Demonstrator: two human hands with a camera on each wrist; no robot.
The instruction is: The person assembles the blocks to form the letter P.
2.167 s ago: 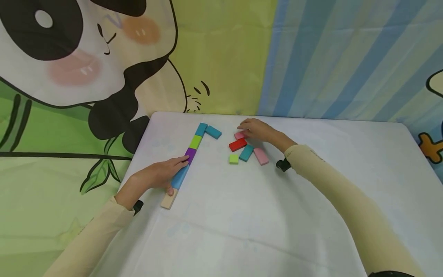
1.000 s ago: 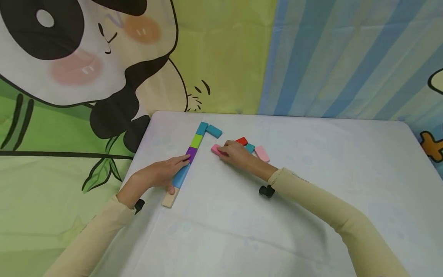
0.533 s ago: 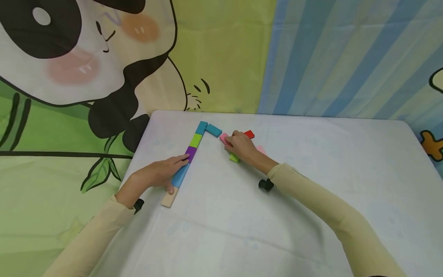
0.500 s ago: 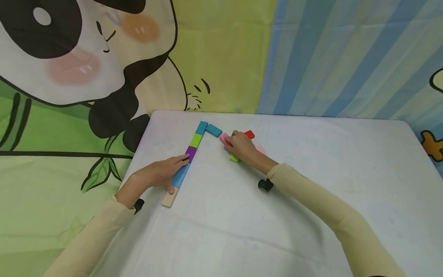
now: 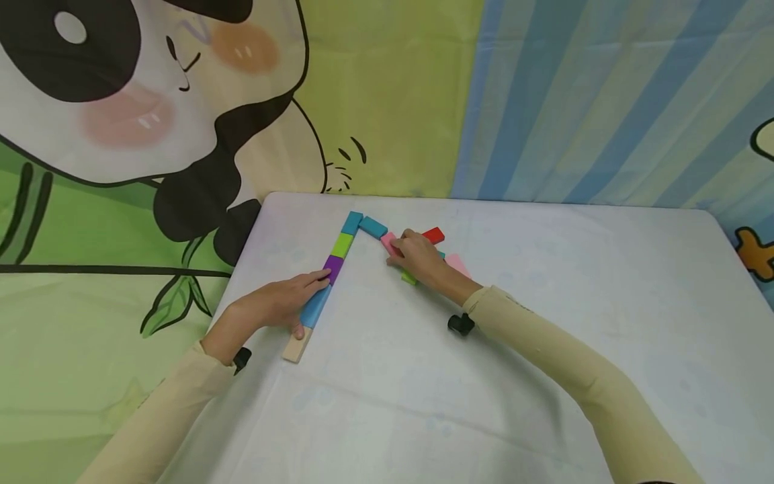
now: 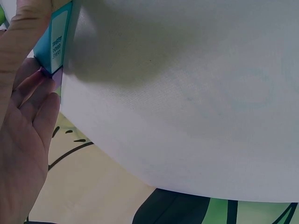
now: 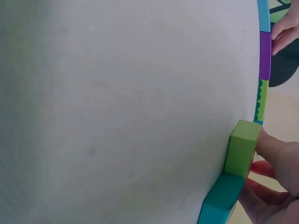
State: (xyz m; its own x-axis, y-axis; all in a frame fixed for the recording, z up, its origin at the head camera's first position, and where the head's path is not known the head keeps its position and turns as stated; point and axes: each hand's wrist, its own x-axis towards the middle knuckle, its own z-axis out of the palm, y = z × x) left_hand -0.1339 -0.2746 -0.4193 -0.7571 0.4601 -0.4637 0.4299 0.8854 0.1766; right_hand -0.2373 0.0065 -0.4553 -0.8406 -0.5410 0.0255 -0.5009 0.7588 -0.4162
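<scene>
In the head view, a straight row of blocks runs away from me: a plain wood block (image 5: 295,347), a light blue block (image 5: 315,307), a purple block (image 5: 334,266), a green block (image 5: 342,245) and a teal block (image 5: 353,222). My left hand (image 5: 275,304) rests along its left side, fingers extended against the purple and blue blocks, thumb near the wood one. A second teal block (image 5: 373,227) slants off the far end. My right hand (image 5: 418,257) pinches a pink block (image 5: 390,243) close to that slanted block's near end; whether they touch is unclear.
Around the right hand lie a red block (image 5: 433,235), another pink block (image 5: 457,264) and a small lime block (image 5: 408,277), with a further teal block (image 7: 220,197) partly covered. The white table (image 5: 375,403) meets a cartoon-printed cloth (image 5: 387,101) behind.
My right hand has taken the pink block from the back of the loose pile, brought it left, then up to the slanted teal block. The red block has shifted back and right. The left hand stays put.
</scene>
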